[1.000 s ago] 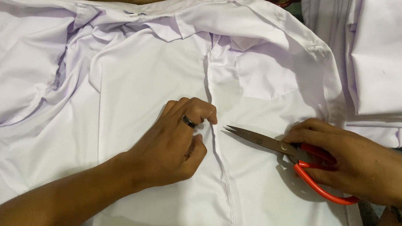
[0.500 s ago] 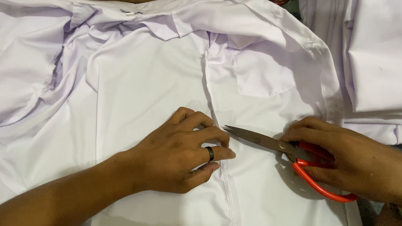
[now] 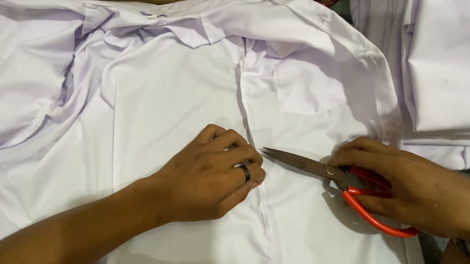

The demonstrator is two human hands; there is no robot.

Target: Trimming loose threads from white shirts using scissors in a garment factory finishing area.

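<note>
A white shirt (image 3: 181, 106) lies spread flat, front side up, with its collar up at 12 o'clock. Its button strip (image 3: 265, 206) runs down the middle, from 12 o'clock to 6 o'clock.

The left hand (image 3: 210, 177) rests on the shirt with its fingers curled in loosely. It presses on the cloth right at the strip. I cannot tell if it pinches anything small under its fingertips. A dark ring (image 3: 246, 173) sits on one finger.

The right hand (image 3: 407, 188) grips a pair of scissors (image 3: 326, 174) by their red handles. The blades are almost closed. The scissors lie sideways, with the handles at 3 o'clock and the sharp tip pointing to 9 o'clock. So the blades cross the strip's line instead of running along it.

The tip is just beside the left fingers, at their 3 o'clock side, close but not touching. The left hand is the one nearer the strip.

A stack of folded white cloth (image 3: 449, 70) sits at 2 o'clock.
</note>
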